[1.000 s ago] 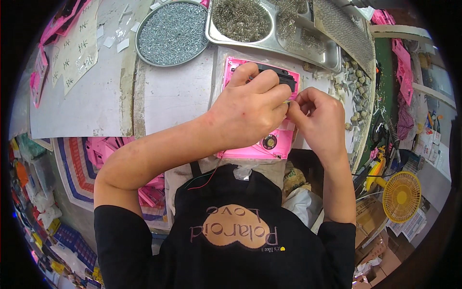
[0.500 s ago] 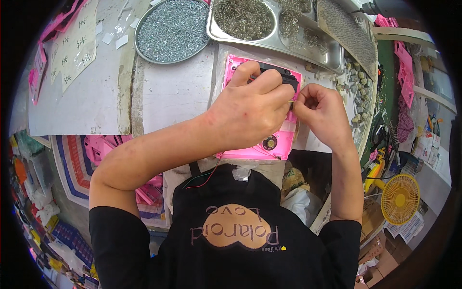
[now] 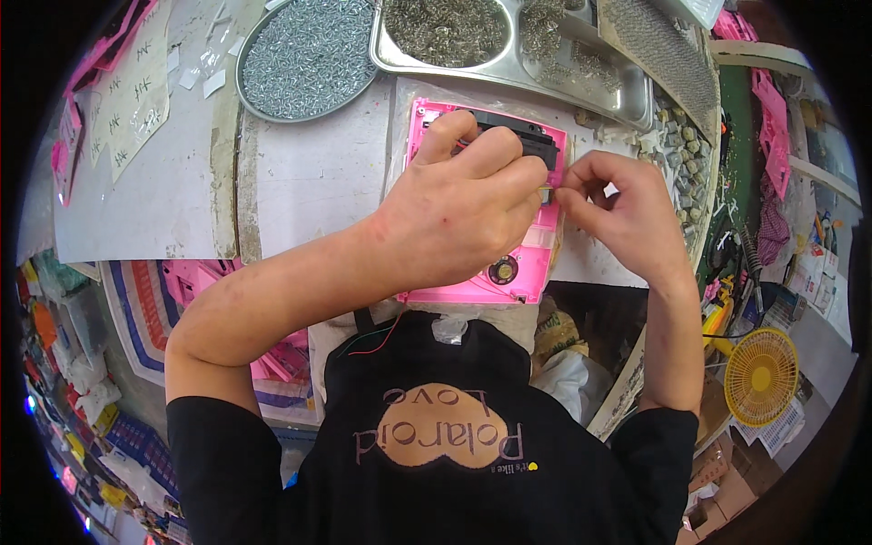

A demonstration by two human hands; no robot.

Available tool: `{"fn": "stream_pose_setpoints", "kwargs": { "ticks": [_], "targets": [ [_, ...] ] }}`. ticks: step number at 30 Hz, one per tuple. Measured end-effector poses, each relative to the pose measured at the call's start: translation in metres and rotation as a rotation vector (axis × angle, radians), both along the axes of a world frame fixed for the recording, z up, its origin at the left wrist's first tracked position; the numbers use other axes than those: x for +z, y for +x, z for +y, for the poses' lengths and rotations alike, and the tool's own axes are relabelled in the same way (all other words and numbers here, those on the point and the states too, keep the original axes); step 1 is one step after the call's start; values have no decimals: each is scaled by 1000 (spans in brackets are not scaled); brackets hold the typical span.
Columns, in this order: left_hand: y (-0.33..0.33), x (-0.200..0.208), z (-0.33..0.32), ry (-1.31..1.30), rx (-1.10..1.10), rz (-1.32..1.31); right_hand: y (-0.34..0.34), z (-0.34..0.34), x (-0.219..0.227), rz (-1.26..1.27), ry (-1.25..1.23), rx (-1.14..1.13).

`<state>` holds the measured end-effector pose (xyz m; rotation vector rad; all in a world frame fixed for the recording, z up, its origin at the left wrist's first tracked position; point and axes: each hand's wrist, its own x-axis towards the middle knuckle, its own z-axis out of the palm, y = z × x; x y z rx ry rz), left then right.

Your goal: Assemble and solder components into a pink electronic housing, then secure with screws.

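A pink plastic housing (image 3: pixel 538 263) lies on the worktable in front of me. A black part (image 3: pixel 543 145) sits in its far end, and a small round speaker (image 3: pixel 502 270) in its near end. My left hand (image 3: pixel 463 204) is closed over the middle of the housing, its fingers curled, and hides whatever they grip. At the housing's right edge, my right hand (image 3: pixel 627 207) is closed in a pinch of thumb and forefinger, beside a small metal part (image 3: pixel 546 194). What the pinch holds is too small to make out. Thin red and green wires (image 3: pixel 386 338) hang off the near edge.
Beyond the housing stand a round tray of screws (image 3: pixel 307 59) and a metal compartment tray (image 3: pixel 581 91) with small springs. Small metal blocks (image 3: pixel 681 150) lie along the table's right side. A yellow fan (image 3: pixel 761 377) stands at right. Pink parts (image 3: pixel 195 277) fill a striped bag at left.
My right hand has shifted slightly right, away from the left fingers, and the small metal part now shows between the hands. The left hand keeps its place on the housing. The whole view has shifted slightly.
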<state>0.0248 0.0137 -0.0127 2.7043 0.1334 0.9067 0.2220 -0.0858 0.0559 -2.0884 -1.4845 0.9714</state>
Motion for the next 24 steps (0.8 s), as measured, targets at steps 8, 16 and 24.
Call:
{"fn": "stream_pose_setpoints", "kwargs": {
  "ticks": [8, 16, 24],
  "targets": [
    [1, 1, 1, -2, 2, -23, -22, -24, -19, -18, 201, -220],
    [2, 1, -1, 2, 16, -19, -34, -18, -17, -465, 359, -2],
    [1, 1, 0, -3, 11, -24, -35, -16, -19, -321, 297, -103]
  ]
}}
